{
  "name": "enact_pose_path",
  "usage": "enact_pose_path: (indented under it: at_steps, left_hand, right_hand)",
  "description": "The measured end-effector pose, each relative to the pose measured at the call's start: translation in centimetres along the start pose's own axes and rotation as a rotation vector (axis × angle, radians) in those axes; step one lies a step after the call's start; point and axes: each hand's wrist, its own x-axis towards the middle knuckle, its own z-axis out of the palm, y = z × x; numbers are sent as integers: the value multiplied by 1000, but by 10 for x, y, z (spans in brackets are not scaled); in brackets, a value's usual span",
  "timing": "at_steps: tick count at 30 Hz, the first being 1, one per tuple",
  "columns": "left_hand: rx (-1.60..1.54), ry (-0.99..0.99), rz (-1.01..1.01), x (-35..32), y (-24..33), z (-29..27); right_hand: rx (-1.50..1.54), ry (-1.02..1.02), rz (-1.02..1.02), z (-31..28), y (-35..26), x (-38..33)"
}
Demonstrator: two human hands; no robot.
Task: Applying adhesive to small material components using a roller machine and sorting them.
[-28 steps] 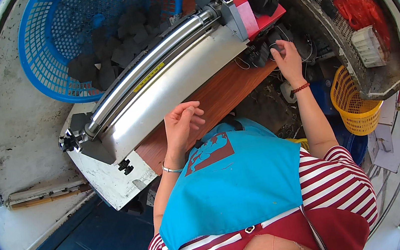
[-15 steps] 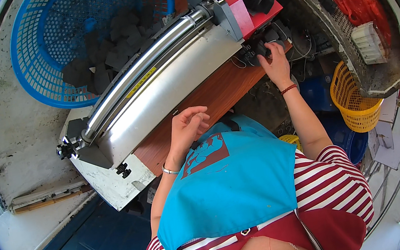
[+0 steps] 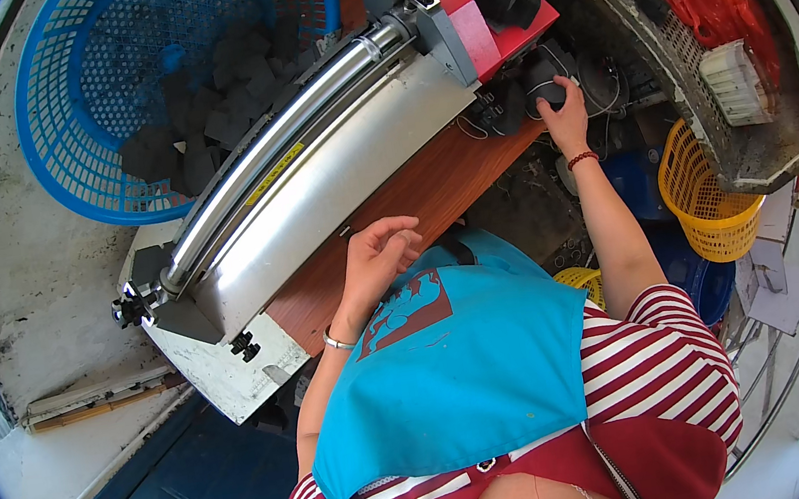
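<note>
Right hand (image 3: 566, 116): thumb and fingertips at black bundle (image 3: 542, 67), string-tied; can't tell if clasped or only touched. Bundle just beyond those fingertips, red box (image 3: 520, 32) up-left of them, yellow basket (image 3: 716, 230) lower right. Left hand (image 3: 379, 260): relaxed, half-curled, nothing seen in it, near board (image 3: 451, 180); roller (image 3: 288, 128) beyond it, blue basket (image 3: 29, 137) farther up-left.

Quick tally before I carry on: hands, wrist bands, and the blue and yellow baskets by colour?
Hands: 2 (left hand, right hand)
Wrist bands: 2 (silver bangle, red bracelet)
Blue basket: 1
Yellow baskets: 2 (larger one, partly hidden one)
Total: 7
</note>
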Motion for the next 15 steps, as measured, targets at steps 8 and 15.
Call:
enact_pose_path:
  at_steps: [8, 15]
  left_hand:
    - [38, -66, 5, 7, 0, 6]
    - [87, -231, 109, 18, 20, 25]
  right_hand:
    - [373, 154, 66, -39, -22, -19]
    - [1408, -287, 330, -78, -111, -72]
